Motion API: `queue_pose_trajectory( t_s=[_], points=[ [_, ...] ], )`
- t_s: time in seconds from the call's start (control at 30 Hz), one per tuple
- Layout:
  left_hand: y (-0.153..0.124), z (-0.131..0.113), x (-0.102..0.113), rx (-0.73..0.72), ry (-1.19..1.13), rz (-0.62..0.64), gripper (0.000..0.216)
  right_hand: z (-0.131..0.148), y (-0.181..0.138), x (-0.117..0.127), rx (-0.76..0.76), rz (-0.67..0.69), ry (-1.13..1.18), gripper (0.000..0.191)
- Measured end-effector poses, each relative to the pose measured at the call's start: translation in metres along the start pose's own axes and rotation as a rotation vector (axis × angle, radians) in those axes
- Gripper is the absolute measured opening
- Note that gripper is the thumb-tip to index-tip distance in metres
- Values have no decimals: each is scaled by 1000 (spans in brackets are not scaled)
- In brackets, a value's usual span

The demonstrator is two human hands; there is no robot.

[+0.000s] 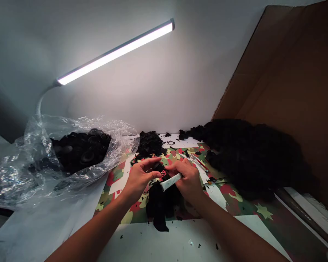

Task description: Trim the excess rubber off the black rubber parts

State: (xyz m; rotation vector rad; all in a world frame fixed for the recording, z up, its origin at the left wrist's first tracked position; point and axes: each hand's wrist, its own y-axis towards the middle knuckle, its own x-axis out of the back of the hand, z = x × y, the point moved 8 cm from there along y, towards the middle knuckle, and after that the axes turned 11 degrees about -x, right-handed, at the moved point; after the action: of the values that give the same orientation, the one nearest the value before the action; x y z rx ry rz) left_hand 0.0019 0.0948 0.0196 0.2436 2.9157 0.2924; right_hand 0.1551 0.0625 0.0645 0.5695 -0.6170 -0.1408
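Observation:
My left hand (142,174) pinches a small black rubber part (160,168) between thumb and fingers over a camouflage-patterned mat (243,203). My right hand (187,178) is closed around a white-handled tool (171,182), held against the same black part. Below the hands a heap of black offcuts (161,205) lies on the mat.
A clear plastic bag (30,163) of round black parts (80,151) sits at the left. A small black pile (150,142) lies behind the hands, a big black heap (257,156) at right against a cardboard sheet (295,80). A lit bar lamp (117,51) hangs above. Red-handled tools (199,162) lie on the mat.

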Motion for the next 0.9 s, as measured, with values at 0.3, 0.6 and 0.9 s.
queue_pose_trajectory(
  t_s=[0.3, 0.6, 0.9],
  points=[
    [3, -13, 1, -50, 25, 76, 31, 7, 1, -2, -23, 145, 96, 18],
    [1, -7, 2, -51, -10, 34, 32, 12, 2, -3, -36, 94, 141, 29],
    [-4, -4, -1, -58, 154, 48, 36, 11, -1, -12, -55, 122, 190, 12]
  ],
)
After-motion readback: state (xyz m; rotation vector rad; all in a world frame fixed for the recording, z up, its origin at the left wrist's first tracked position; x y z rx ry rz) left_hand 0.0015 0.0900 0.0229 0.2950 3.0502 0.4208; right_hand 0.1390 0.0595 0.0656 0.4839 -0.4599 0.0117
